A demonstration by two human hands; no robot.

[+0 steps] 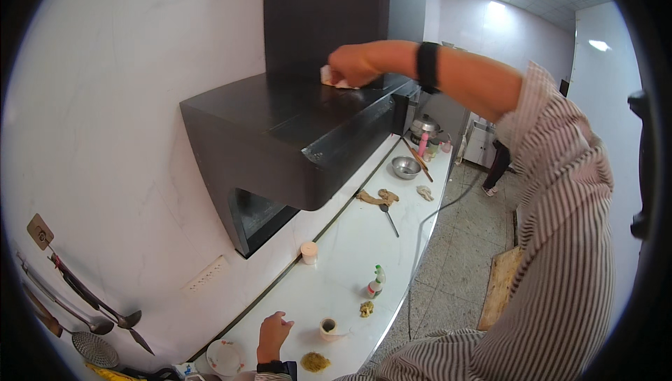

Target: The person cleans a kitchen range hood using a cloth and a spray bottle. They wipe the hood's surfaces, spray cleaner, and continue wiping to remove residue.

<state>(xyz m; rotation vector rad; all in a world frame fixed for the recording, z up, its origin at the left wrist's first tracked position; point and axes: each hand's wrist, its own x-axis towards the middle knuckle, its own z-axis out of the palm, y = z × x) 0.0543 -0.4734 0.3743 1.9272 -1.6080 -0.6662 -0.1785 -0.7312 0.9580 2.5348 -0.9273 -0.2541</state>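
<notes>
My right hand [353, 65], on a raised arm in a striped sleeve, presses a white cloth or paper wipe [328, 76] on the top of a dark range hood [226, 100], beside its upright duct cover. My left hand [275, 331] is low over the white counter [341, 255], fingers partly curled with nothing seen in them. Near it are a paper roll [329, 330], a yellowish scouring pad [315, 362] and a white plate [224, 357]. A spray bottle [375, 284] with a green and white head stands by a crumpled yellowish cloth [366, 308].
Ladles [128, 319] and a skimmer [94, 349] hang at left. Along the counter are a lidded tub [309, 253], a brown cloth [370, 198], a steel bowl [406, 168] and a pot [426, 126]. A cable [420, 234] hangs past the counter edge. Another person's leg [497, 170] shows behind.
</notes>
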